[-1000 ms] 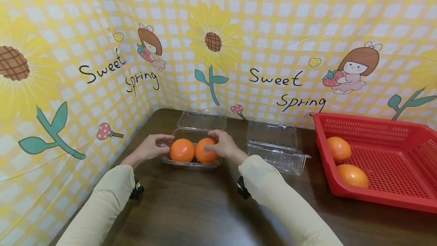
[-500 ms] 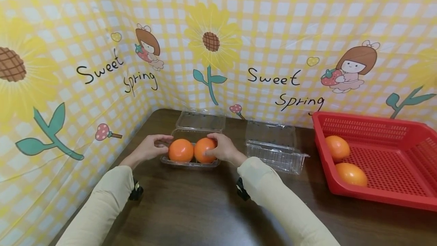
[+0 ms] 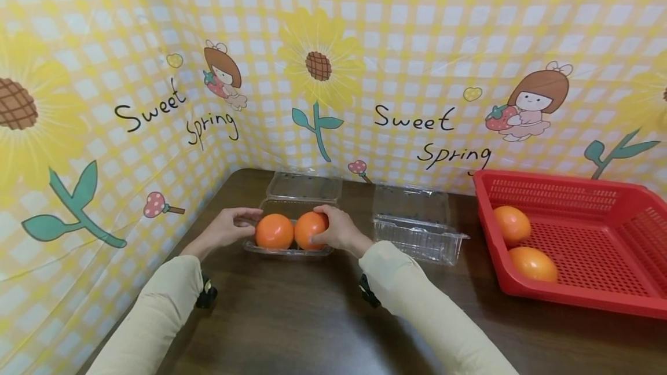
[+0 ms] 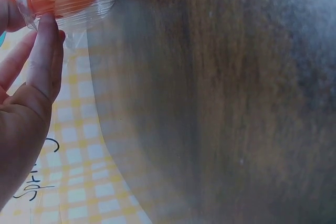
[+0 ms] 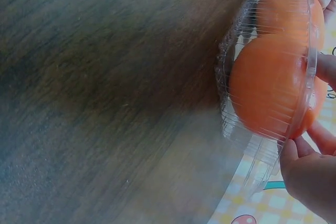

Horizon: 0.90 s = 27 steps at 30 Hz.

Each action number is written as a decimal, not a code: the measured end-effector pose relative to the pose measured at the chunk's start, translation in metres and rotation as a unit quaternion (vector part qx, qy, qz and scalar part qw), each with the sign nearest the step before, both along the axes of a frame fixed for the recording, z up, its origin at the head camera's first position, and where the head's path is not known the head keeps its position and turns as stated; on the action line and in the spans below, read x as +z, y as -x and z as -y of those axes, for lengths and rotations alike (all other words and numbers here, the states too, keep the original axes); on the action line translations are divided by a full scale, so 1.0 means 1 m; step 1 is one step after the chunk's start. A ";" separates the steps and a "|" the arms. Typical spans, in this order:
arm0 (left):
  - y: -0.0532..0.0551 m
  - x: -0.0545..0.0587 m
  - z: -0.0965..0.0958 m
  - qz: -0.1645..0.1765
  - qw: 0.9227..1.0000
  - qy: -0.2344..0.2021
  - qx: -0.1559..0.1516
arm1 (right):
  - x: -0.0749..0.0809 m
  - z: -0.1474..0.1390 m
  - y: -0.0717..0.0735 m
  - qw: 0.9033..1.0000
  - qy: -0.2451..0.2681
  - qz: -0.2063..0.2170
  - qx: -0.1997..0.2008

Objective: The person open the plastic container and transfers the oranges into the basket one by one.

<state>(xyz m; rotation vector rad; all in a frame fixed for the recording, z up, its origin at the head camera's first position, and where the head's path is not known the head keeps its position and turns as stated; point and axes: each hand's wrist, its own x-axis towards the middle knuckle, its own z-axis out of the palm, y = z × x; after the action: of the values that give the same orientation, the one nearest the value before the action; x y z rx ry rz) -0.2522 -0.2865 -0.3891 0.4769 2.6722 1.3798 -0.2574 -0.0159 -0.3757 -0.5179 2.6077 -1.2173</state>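
Two oranges sit side by side in a clear plastic clamshell container [image 3: 294,252] on the table. My right hand [image 3: 339,229] grips the right orange [image 3: 308,228], its thumb on the near side; in the right wrist view, its other fingertips reach the orange and the container's outer wall [image 5: 231,114]. At the container's left end is my left hand [image 3: 226,227], near the left orange [image 3: 273,231]. Its fingers stretch out, and in the left wrist view the fingertips [image 4: 46,24] touch the ribbed plastic wall. Behind the oranges the lid [image 3: 304,186] lies folded back.
A second clear container [image 3: 417,242], lid folded back, stands to the right. Farther right, a red plastic basket [image 3: 599,236] holds two oranges [image 3: 532,265] along its left side. A yellow checked cloth [image 3: 406,62] hangs behind and left of the brown wooden table [image 3: 292,317].
The right hand's fingers have shifted slightly down and around the right orange. The left hand keeps its place beside the container. The head view has turned slightly.
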 end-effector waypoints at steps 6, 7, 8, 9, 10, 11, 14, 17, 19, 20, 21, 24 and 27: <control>-0.002 0.002 -0.001 0.005 1.000 -0.005 -0.001 | -0.001 0.000 -0.001 1.000 0.005 0.005 -0.001; -0.002 0.002 -0.001 0.005 1.000 -0.006 -0.002 | -0.001 -0.001 -0.001 1.000 0.007 0.006 -0.001; -0.002 0.001 -0.001 0.006 1.000 -0.008 -0.003 | -0.001 -0.001 -0.001 1.000 0.006 0.008 -0.002; -0.002 0.001 -0.002 0.005 1.000 -0.009 -0.003 | -0.001 -0.001 -0.001 1.000 0.007 0.009 -0.001; -0.002 0.001 -0.002 0.005 1.000 -0.010 -0.003 | -0.001 -0.001 -0.001 1.000 0.006 0.009 -0.001; -0.002 0.001 -0.001 0.005 1.000 -0.009 -0.003 | -0.001 -0.001 -0.002 1.000 0.006 0.010 -0.001; -0.002 0.001 -0.001 0.006 1.000 -0.009 0.000 | 0.000 -0.001 -0.002 1.000 0.004 0.007 0.003; -0.002 0.001 -0.001 0.007 1.000 -0.009 0.000 | 0.000 0.000 -0.003 1.000 0.004 0.001 0.004; -0.002 0.001 -0.001 0.008 1.000 -0.010 0.000 | 0.000 0.000 -0.003 1.000 0.004 -0.002 0.004; -0.002 0.001 -0.001 0.008 1.000 -0.010 -0.002 | 0.000 0.000 -0.003 1.000 0.004 -0.003 0.003; -0.002 0.001 -0.001 0.009 1.000 -0.011 -0.002 | -0.001 0.000 -0.003 1.000 0.006 -0.004 0.002; -0.002 0.001 -0.001 0.012 1.000 -0.011 0.000 | -0.001 0.000 -0.002 1.000 0.011 -0.006 -0.001; -0.002 0.001 -0.001 0.011 1.000 -0.010 -0.001 | -0.001 0.001 -0.002 1.000 0.013 -0.006 -0.005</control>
<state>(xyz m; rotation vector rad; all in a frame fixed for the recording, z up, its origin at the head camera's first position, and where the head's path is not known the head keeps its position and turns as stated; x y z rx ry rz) -0.2501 -0.2855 -0.3876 0.4642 2.6429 1.4032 -0.2552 -0.0168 -0.3769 -0.5189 2.6103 -1.2557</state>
